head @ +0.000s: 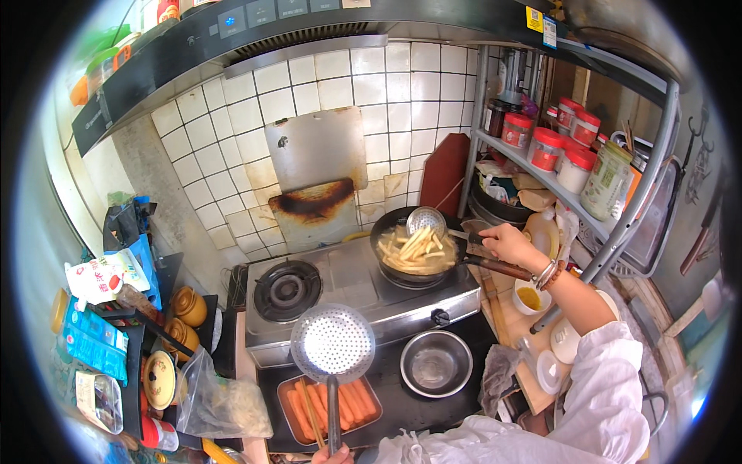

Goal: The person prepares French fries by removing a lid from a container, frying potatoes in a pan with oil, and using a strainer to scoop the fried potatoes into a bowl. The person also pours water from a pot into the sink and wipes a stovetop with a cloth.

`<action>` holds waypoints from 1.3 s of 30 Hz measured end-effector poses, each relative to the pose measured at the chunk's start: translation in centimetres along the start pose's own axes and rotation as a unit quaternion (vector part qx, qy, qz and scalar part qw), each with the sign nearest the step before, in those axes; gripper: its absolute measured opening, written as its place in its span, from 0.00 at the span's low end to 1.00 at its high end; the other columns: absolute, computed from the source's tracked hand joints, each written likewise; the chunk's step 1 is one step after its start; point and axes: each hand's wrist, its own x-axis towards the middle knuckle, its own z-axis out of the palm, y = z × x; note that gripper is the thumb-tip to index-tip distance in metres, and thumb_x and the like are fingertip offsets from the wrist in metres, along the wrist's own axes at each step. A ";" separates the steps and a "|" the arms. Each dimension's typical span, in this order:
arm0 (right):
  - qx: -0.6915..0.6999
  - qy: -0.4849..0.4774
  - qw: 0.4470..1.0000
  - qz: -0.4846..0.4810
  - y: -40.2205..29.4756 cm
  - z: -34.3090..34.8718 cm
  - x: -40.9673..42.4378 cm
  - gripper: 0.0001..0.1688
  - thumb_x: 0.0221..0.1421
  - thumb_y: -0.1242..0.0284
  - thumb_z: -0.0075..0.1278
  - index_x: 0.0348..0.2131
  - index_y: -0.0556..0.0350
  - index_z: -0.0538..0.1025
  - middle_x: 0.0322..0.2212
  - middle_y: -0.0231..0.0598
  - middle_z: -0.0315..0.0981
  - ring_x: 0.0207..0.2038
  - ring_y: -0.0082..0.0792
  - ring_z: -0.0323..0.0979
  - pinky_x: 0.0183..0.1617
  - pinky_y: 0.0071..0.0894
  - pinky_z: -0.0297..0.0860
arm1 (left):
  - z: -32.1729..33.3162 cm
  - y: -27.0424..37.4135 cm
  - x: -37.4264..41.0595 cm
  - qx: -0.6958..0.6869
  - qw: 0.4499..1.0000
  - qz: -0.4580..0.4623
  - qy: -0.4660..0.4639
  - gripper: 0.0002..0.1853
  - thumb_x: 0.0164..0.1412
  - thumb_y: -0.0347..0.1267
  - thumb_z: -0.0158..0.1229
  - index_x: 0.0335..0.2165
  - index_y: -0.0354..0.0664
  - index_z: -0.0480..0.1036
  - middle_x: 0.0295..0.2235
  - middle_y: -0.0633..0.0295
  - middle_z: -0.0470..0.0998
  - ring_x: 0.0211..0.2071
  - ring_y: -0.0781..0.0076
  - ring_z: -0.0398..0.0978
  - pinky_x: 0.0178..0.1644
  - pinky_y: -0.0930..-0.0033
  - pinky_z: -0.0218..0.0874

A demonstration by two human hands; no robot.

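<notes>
My right hand (513, 246) grips the dark handle of a small perforated ladle (426, 221). The ladle's bowl rests over a black wok (400, 271) on the right burner, at the far side of a heap of pale potato fries (417, 250) in bubbling oil. The wok's wooden handle (498, 268) passes beneath my right hand. At the bottom edge my left hand (334, 455), partly cut off, holds the handle of a large perforated skimmer (333, 343). That skimmer's pan hangs over the stove's front edge and looks bare. Under its handle lies a tray of orange sticks (353, 400) with chopsticks (310, 413).
A steel bowl (436, 364) stands before the gas stove (353, 272). The left burner (288, 290) holds no pan. Right are a metal rack (545, 168) with red-lidded jars and a bowl of yellow contents (530, 298). A plastic bag (226, 400) lies left; the range hood (324, 29) overhangs.
</notes>
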 end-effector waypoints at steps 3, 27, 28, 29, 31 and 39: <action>-0.132 0.036 0.985 -0.100 -0.8 -0.6 -1.7 0.19 0.48 0.72 0.47 0.40 0.62 0.73 0.25 0.55 0.73 0.26 0.47 0.72 0.33 0.39 0.67 | 0.0 -0.1 0.1 -0.017 1.000 0.001 -0.005 0.05 0.57 0.29 0.51 0.27 0.44 0.63 0.12 0.72 0.59 0.10 0.86 0.55 0.11 0.84 0.41; -0.327 0.107 0.912 -0.223 -1.2 2.3 -3.9 0.19 0.42 0.74 0.47 0.38 0.48 0.77 0.20 0.47 0.72 0.22 0.44 0.72 0.27 0.39 0.68 | 1.0 0.9 -0.7 -0.040 0.999 -0.016 -0.010 0.04 0.57 0.29 0.50 0.30 0.44 0.62 0.13 0.73 0.58 0.11 0.86 0.54 0.11 0.84 0.41; -0.304 0.123 0.916 -0.229 -1.2 1.9 -3.4 0.19 0.42 0.74 0.47 0.38 0.48 0.77 0.20 0.47 0.72 0.23 0.45 0.72 0.27 0.40 0.68 | 1.0 0.9 -0.7 -0.045 0.999 -0.013 -0.009 0.04 0.57 0.29 0.50 0.30 0.44 0.62 0.13 0.73 0.58 0.11 0.86 0.54 0.11 0.84 0.41; -0.309 0.118 0.924 -0.190 -1.3 1.4 -2.9 0.18 0.43 0.74 0.47 0.38 0.48 0.77 0.21 0.46 0.72 0.24 0.46 0.72 0.28 0.41 0.68 | 1.0 0.8 -0.8 -0.050 0.999 -0.010 -0.007 0.04 0.57 0.29 0.50 0.30 0.44 0.62 0.13 0.73 0.58 0.11 0.86 0.54 0.12 0.84 0.41; -0.328 0.155 0.913 -0.184 -0.8 1.1 -2.2 0.20 0.42 0.75 0.48 0.40 0.50 0.75 0.20 0.47 0.71 0.24 0.44 0.72 0.27 0.39 0.69 | 1.2 0.7 -0.6 -0.049 0.999 -0.011 -0.007 0.04 0.57 0.29 0.50 0.30 0.44 0.62 0.13 0.73 0.58 0.11 0.86 0.54 0.12 0.84 0.42; -0.504 0.139 0.833 -0.181 1.4 6.0 3.0 0.22 0.44 0.77 0.45 0.43 0.58 0.66 0.24 0.46 0.69 0.25 0.38 0.73 0.23 0.33 0.70 | 0.1 -0.1 -0.8 -0.059 0.998 0.003 0.029 0.05 0.57 0.28 0.50 0.32 0.43 0.62 0.14 0.73 0.59 0.11 0.87 0.53 0.11 0.84 0.41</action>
